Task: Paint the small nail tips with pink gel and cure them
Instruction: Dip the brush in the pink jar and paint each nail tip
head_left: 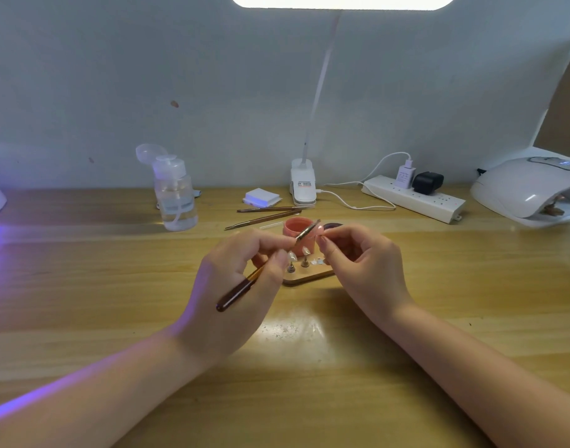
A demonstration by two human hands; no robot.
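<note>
— Wood worktop, pale wall behind it, and a bright lamp shining down. What is going on?

— Someone is painting tiny nail tips. The left hand has its grip clamped on a brush, fingers curled round the brown handle. The brush's front end points up and to the right, toward the other hand.

— And the other hand?

— The right hand has its grip pinched together on one small nail tip, held up in the air just in front of the pink gel pot. The brush end is right beside that tip, maybe touching it. It is too small to tell.

— So how much is done?

— I think it is near the start or the middle. The pot is open, with its dark lid lying next to it. On the little wooden stand below the hands, two nail tips sit on pegs and look pale, not pink. A few small bits lie flat on the stand too.

— Is the one in the fingers pink yet?

— It looks a bit pink, but I cannot be sure.

— What is left?

— The pale tips need pink gel, I guess. Then they all need curing. The white curing lamp sits far off on the right side of the worktop, well apart from the hands. I cannot see any tips in it

— Anything else there?

— A clear pump bottle, two spare brushes and a power strip at the back
</note>
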